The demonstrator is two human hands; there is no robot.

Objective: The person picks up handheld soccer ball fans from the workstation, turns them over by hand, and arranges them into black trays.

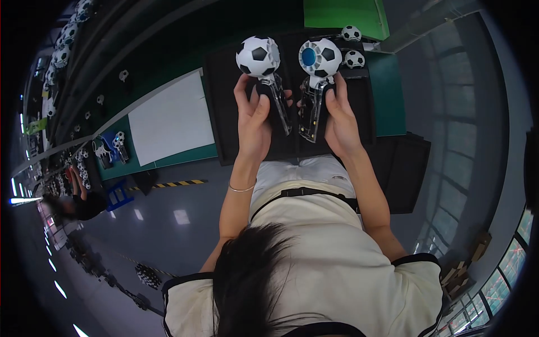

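Note:
Two devices, each with a soccer-ball-patterned head on a clear handle, are held side by side above a black tray (pixel 216 121). My left hand (pixel 254 121) is closed around the handle of the left device (pixel 257 57), whose grey face turns right. The right device (pixel 325 58) is gripped by my right hand (pixel 341 121); a blue round disc shows on its ball, and parts are visible through its clear handle. The two devices stand apart, ball ends away from my body.
Two more soccer-ball pieces (pixel 353 59) lie at the tray's back right, near a green panel (pixel 345 17). A white sheet (pixel 171 118) covers part of the green table (pixel 388 101) to the left. Another person (pixel 84 202) is at the far left, near a blue stool (pixel 118 195).

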